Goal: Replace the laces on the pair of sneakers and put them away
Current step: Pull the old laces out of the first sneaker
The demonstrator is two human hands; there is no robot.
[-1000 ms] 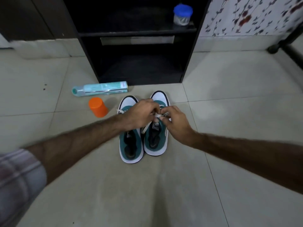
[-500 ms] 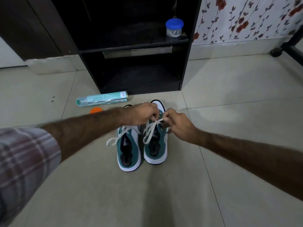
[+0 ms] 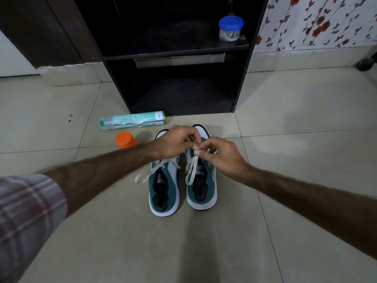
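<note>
Head view. Two teal-and-white sneakers stand side by side on the tiled floor [image 3: 285, 160], toes toward the black shelf unit [image 3: 179, 58], just in front of its open lower bay. Left sneaker [image 3: 164, 193]: its white lace [image 3: 151, 172] lies loose, ends trailing over its left side toward the floor. Right sneaker [image 3: 202, 188]: its white lace [image 3: 190, 168] runs up from the tongue area into both hands.

Left hand [image 3: 173, 145]: fingers curled, pinching the right sneaker's lace above the shoe's forward half; the hand partly hides the toe of the left sneaker. Right hand [image 3: 221, 155]: fingers curled, thumb and forefinger pinching the same lace. The two hands touch, or nearly so, at the fingertips; the exact contact cannot be told.

Left of the sneakers on the floor: an orange cap [image 3: 124, 139], and beyond it a pale green spray can [image 3: 132, 120] lying on its side near the shelf unit's front left corner. On the unit's middle shelf, near its right edge: a small clear jar with a blue lid [image 3: 230, 28]. A plaid sleeve [image 3: 26, 217] shows at lower left.
</note>
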